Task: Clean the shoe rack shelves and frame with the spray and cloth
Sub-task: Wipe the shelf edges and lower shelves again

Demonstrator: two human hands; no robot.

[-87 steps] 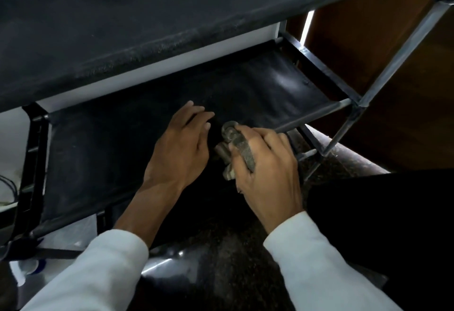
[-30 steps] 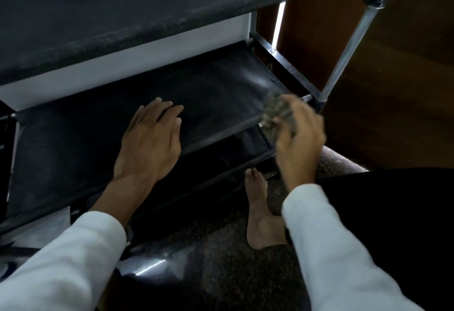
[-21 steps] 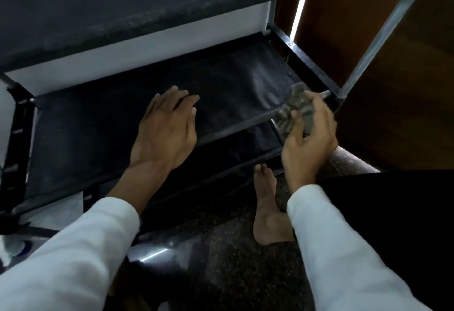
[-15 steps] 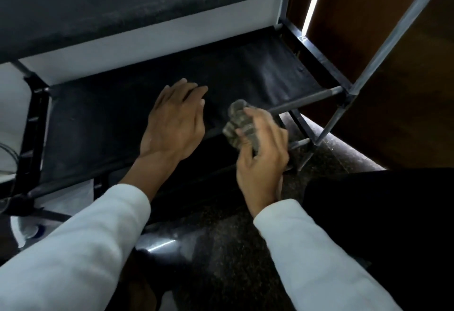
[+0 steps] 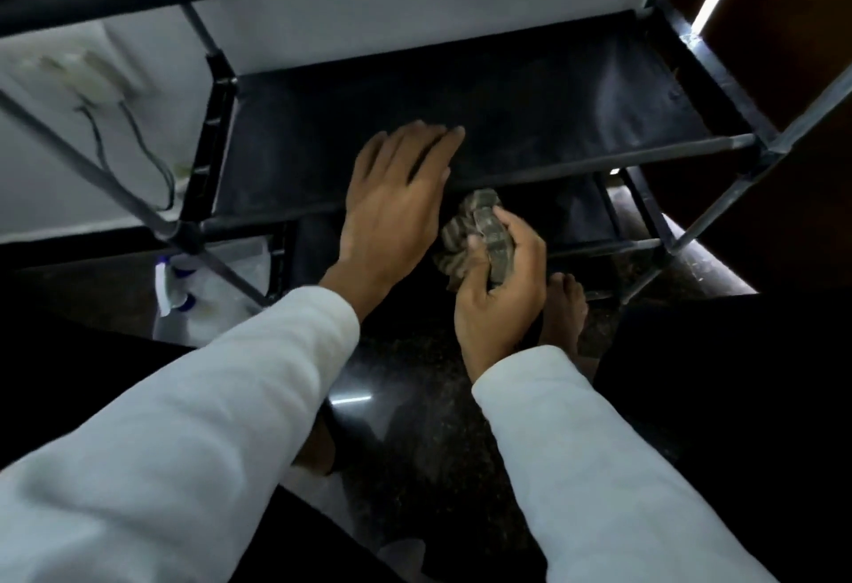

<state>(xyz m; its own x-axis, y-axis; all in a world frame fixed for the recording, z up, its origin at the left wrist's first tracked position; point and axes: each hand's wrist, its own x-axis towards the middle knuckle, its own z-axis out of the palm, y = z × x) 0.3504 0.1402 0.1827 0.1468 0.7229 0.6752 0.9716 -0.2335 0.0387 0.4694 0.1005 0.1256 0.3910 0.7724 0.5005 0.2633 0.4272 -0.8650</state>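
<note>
The black shoe rack's middle shelf [image 5: 530, 107] spans the view, with its front rail [image 5: 599, 163] running to the right post. My left hand [image 5: 392, 200] rests flat on the front edge of that shelf, fingers straight. My right hand [image 5: 500, 292] grips a bunched striped grey cloth [image 5: 475, 227] just below the front rail, beside the left hand. A lower shelf [image 5: 576, 213] shows dark beneath. A white spray bottle [image 5: 184, 301] with blue parts stands on the floor at the left, behind the rack's diagonal bar.
A grey diagonal frame bar [image 5: 115, 186] crosses the left side. A white wall socket with cables [image 5: 92, 75] sits behind it. A bare foot [image 5: 565, 315] rests on the dark speckled floor [image 5: 415, 398] by the rack's base. A brown wooden panel [image 5: 783, 29] stands at the right.
My right hand carried the cloth from the shelf's right end back left along the front rail, ending beside the left hand. The view swung left, revealing the socket and spray bottle.
</note>
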